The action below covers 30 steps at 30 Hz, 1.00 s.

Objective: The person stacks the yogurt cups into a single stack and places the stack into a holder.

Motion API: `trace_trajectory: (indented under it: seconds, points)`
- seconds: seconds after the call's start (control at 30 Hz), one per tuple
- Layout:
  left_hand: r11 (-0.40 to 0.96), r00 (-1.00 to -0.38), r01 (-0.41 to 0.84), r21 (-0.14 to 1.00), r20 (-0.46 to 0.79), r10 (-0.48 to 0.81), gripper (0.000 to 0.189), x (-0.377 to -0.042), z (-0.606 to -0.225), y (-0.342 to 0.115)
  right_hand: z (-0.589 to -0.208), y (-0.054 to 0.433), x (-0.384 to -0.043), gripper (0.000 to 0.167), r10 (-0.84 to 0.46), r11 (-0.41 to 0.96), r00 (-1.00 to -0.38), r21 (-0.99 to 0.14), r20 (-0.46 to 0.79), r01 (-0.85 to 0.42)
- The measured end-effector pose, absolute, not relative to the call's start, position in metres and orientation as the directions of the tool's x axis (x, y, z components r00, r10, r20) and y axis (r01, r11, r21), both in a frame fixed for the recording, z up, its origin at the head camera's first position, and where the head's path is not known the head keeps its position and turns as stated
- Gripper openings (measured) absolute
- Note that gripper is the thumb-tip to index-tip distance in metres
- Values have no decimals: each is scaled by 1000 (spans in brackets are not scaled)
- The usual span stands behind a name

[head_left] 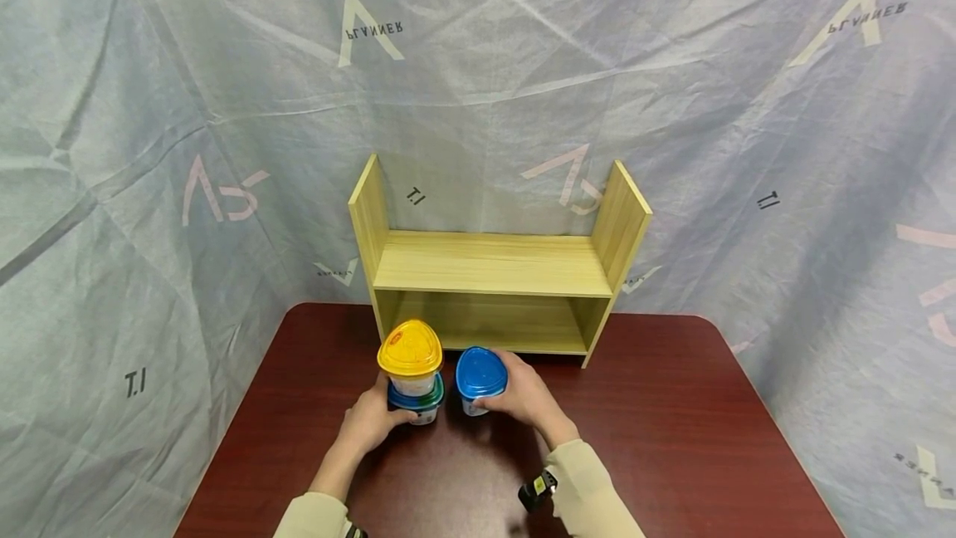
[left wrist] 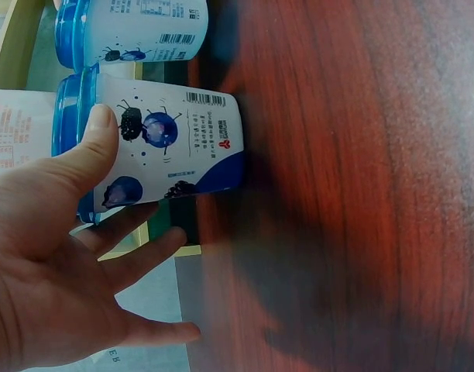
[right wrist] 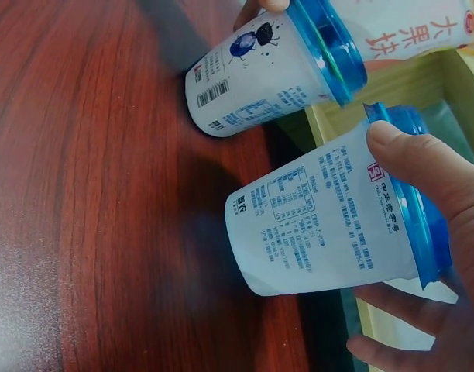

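Observation:
Two yogurt cups stand stacked in front of the shelf: a yellow-lidded cup [head_left: 411, 349] on top of a blue-lidded cup [head_left: 426, 417]. My left hand [head_left: 368, 419] grips the lower one near its lid, thumb on the near side; in the left wrist view that cup [left wrist: 167, 143] shows printed berries, and its other fingers spread behind. To the right, my right hand [head_left: 529, 393] holds another blue-lidded cup [head_left: 480, 374] between thumb and fingers. The right wrist view shows that cup [right wrist: 314, 221] slightly tilted; whether its base touches the table I cannot tell. A small gap separates it from the stack.
A two-level wooden shelf [head_left: 493, 264] with raised sides stands at the back of the dark red table [head_left: 672, 438], just behind the cups. Grey printed cloth [head_left: 478, 65] hangs behind and at both sides.

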<state>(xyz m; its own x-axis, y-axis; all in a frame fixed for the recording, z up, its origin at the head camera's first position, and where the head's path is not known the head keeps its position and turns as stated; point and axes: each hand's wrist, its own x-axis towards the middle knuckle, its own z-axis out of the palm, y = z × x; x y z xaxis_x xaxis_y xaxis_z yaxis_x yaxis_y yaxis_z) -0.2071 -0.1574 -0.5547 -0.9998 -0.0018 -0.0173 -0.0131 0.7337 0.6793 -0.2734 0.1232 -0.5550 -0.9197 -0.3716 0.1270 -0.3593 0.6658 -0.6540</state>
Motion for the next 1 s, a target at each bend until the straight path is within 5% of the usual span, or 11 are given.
trace_trajectory:
  seconds: [1.0]
  points:
    - [732, -1000, -8, 682, -11, -1, 86, -208, -556, -159, -532, 123, -272, 91, -334, 654, -923, -657, 193, -374]
